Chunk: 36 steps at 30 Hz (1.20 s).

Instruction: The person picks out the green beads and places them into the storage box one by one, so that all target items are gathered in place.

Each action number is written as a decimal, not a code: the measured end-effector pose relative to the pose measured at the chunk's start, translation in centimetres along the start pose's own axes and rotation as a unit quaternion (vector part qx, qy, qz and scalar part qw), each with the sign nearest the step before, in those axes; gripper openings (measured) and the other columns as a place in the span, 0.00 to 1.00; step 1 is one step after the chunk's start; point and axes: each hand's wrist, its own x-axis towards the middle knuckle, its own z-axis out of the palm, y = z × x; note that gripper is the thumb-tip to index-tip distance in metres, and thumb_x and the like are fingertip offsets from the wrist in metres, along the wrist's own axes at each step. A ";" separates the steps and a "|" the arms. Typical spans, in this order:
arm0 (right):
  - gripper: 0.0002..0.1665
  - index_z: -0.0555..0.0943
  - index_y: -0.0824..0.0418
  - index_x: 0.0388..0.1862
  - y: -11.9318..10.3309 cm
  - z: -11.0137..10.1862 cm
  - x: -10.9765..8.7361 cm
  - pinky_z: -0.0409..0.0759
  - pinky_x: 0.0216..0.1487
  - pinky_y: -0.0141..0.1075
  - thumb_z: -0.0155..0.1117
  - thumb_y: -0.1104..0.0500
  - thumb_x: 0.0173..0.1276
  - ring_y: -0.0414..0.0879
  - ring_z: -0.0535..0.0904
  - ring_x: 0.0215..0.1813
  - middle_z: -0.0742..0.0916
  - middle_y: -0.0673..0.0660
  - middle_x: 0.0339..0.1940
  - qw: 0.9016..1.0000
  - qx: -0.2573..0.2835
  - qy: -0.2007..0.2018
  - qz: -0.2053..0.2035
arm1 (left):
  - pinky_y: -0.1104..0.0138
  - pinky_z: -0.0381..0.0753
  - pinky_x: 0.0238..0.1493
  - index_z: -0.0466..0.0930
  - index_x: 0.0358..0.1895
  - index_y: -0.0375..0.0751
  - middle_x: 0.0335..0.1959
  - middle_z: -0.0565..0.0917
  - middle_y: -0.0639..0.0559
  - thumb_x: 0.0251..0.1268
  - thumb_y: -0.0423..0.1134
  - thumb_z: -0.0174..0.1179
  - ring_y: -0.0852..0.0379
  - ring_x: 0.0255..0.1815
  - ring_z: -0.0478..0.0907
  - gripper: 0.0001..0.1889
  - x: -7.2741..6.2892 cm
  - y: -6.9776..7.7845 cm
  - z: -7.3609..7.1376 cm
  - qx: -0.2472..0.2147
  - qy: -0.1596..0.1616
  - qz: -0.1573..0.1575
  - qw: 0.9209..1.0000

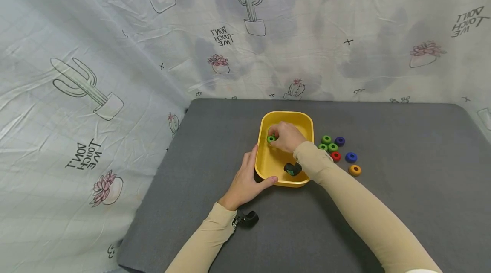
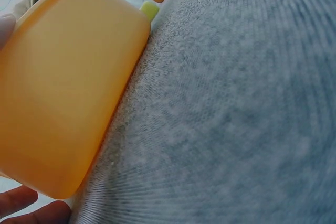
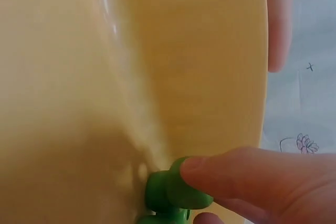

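Observation:
My right hand (image 1: 287, 136) reaches into a yellow plastic tub (image 1: 274, 164) and pinches a green ring-shaped bead (image 3: 184, 190) between thumb and finger. In the right wrist view, other green beads (image 3: 156, 191) touch it at the foot of the tub's wall. My left hand (image 1: 245, 182) rests against the tub's near left corner, its fingers straight along the left side and its thumb at the near rim. From the left wrist view, the tub's outer wall (image 2: 68, 87) stands beside the spread fingertips (image 2: 44, 214).
Right of the tub lie several loose beads: green ones (image 1: 333, 147), a red one (image 1: 335, 156), a purple one (image 1: 339, 141), a blue one (image 1: 351, 157) and an orange one (image 1: 355, 170). All stand on a grey table (image 1: 414, 179), with a cactus-print cloth (image 1: 318, 42) behind.

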 end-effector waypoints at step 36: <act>0.22 0.88 0.61 0.57 0.1 0.4 -0.1 0.80 0.53 0.45 0.78 0.60 0.64 0.53 0.79 0.47 0.85 0.61 0.46 0.999 -0.017 -0.006 0.033 | 0.50 0.74 0.69 0.34 0.86 0.63 0.77 0.61 0.51 0.64 0.66 0.67 0.53 0.67 0.72 0.58 -0.1 -0.2 -0.1 -0.003 -0.003 -0.001 1.000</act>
